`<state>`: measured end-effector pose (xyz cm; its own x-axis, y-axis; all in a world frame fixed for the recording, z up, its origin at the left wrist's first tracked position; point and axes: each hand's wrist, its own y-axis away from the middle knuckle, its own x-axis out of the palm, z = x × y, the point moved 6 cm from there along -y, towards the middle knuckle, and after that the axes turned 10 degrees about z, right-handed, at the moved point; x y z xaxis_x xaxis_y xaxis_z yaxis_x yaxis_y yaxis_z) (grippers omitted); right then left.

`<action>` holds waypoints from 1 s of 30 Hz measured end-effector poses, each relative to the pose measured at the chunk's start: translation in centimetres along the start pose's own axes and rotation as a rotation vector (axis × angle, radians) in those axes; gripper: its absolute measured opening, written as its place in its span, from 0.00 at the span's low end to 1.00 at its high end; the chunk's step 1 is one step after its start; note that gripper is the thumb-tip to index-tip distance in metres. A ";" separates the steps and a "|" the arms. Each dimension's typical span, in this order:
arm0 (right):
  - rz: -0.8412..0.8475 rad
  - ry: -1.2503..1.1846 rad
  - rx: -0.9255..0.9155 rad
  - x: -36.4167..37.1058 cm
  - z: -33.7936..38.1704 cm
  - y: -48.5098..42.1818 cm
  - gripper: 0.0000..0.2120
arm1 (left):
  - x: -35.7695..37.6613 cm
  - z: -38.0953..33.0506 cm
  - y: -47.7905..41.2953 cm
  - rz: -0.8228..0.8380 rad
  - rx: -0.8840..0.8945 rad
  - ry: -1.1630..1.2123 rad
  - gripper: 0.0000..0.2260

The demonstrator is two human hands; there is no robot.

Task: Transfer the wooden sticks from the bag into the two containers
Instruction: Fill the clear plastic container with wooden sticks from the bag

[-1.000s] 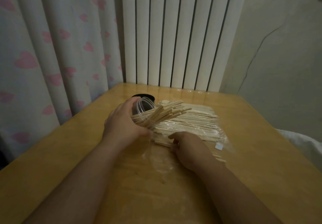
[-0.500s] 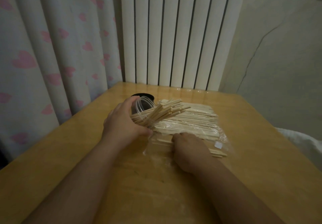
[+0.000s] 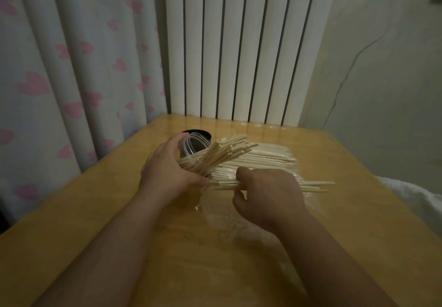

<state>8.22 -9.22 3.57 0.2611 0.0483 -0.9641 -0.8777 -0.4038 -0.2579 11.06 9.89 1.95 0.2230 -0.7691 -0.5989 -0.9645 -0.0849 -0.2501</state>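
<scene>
Head view: table (image 3: 95,211) by radiator (image 3: 239,43); left grip (image 3: 165,175) clasps container (image 3: 190,145), right grip (image 3: 270,194) clasps sticks (image 3: 315,184).

Matt wooden sticks (image 3: 260,160), clear plastic container (image 3: 191,145), glossy wooden table (image 3: 346,163).

This is a room in a home, furnished for living rather than work. A small wooden table (image 3: 346,168) with a glossy top stands pushed into a corner. Directly behind the table rises a tall white column radiator (image 3: 239,43). To the table's left hangs a pale curtain (image 3: 59,67) printed with pink hearts, its folds dropping below the tabletop. To the table's right is a plain painted wall (image 3: 387,91) with a thin crack (image 3: 339,89) running down it. Low beside the table's right edge lies white fabric (image 3: 421,199) that looks like bedding.
</scene>
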 end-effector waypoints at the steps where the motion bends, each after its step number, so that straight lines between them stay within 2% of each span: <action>1: -0.019 0.011 0.004 -0.1 -0.1 0.0 0.09 | -0.1 0.1 -0.1 0.001 -0.007 0.022 0.51; 3: -0.090 0.049 0.014 -0.2 -0.5 -0.1 0.08 | -0.2 0.3 -0.1 0.003 -0.016 0.058 0.51; 5: -0.239 0.090 0.041 -0.7 -0.9 0.0 0.11 | -0.2 0.3 -0.1 0.006 -0.010 0.067 0.51; 9: -0.556 -0.045 0.012 -1.9 -1.2 0.8 0.15 | -0.2 0.1 0.0 0.008 0.008 0.055 0.50; 12: -0.632 -0.078 -0.008 -1.7 -1.7 1.0 0.16 | -0.1 0.0 0.1 0.017 0.019 0.039 0.50; 16: -0.705 -0.143 0.073 -2.3 -2.0 1.5 0.27 | 0.1 -0.1 0.2 0.040 0.022 0.019 0.50; 21: -0.778 -0.401 0.068 -1.8 -2.6 1.8 0.18 | 0.3 -0.4 0.2 0.053 0.053 -0.013 0.46; 27: -0.972 -0.658 0.030 -2.6 -3.5 3.0 0.13 | 0.4 -0.6 0.2 0.076 0.058 -0.026 0.47; 30: -0.988 -0.872 0.039 -2.9 -3.4 3.0 0.10 | 0.4 -0.7 0.3 0.084 0.053 -0.037 0.47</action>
<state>6.24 -13.69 5.84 0.4642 0.8812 -0.0896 -0.4824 0.1667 -0.8599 10.76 9.11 2.13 0.1473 -0.7482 -0.6469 -0.9714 0.0139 -0.2372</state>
